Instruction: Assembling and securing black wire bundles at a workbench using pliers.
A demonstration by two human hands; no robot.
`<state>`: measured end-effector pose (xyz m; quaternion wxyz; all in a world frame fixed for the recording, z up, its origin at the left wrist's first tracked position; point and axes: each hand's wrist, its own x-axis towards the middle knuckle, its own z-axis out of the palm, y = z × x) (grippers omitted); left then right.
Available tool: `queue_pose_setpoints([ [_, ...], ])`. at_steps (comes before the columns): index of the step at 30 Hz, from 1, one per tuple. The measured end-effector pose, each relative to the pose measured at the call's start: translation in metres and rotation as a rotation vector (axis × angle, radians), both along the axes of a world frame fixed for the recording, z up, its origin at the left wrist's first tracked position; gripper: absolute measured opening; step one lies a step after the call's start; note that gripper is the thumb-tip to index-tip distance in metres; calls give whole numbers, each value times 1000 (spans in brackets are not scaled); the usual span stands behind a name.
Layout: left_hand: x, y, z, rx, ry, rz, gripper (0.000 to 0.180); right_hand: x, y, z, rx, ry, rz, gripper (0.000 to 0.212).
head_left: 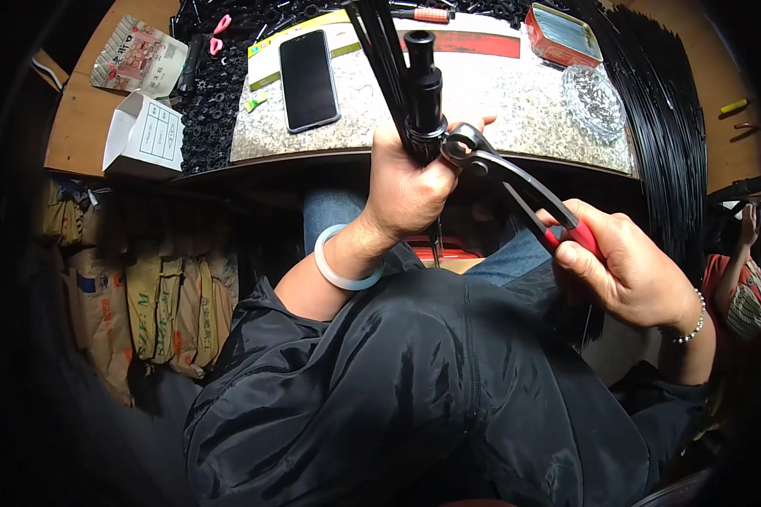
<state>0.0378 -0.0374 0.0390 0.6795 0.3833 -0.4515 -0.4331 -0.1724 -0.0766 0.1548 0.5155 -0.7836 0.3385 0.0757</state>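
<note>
My left hand (410, 186) is wrapped round a black umbrella frame (424, 89). Its thick tubular end and a bunch of thin black ribs stand up from the fist, and a thin shaft shows below. Red-handled pincers (536, 188) are gripped in my right hand (634, 262). Their jaws meet the frame's right side, just under a ring on the tube and beside my left fingers. Whatever the jaws bite on is too small to make out.
Behind my hands, a speckled worktop (364, 127) carries a phone (309, 80), a clear dish (594, 103) and a red tin (564, 35). Long black ribs (664, 110) lie at the right. Small black parts (207, 127), a white box (146, 131) and a snack packet (139, 57) are at the left.
</note>
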Motion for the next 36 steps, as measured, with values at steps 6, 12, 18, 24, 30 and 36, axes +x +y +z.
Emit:
queue_pose_setpoints([
  [6,1,0,-1,-80,-167,53,8,3,5,-12,61,-1,-74,24],
  [12,-2,1,16,23,31,-8,11,4,11,-48,-30,-371,-102,21],
  [18,-1,6,18,81,-13,-29,10,3,8,-27,-94,-207,-102,17],
  [24,3,-1,11,-82,-51,-18,14,5,4,4,-144,9,-77,23],
  [30,17,1,22,-103,-294,173,18,13,-2,-15,-328,-136,-14,22],
  [36,45,-4,37,-129,202,-61,31,-20,-52,-126,-919,8,-197,36],
])
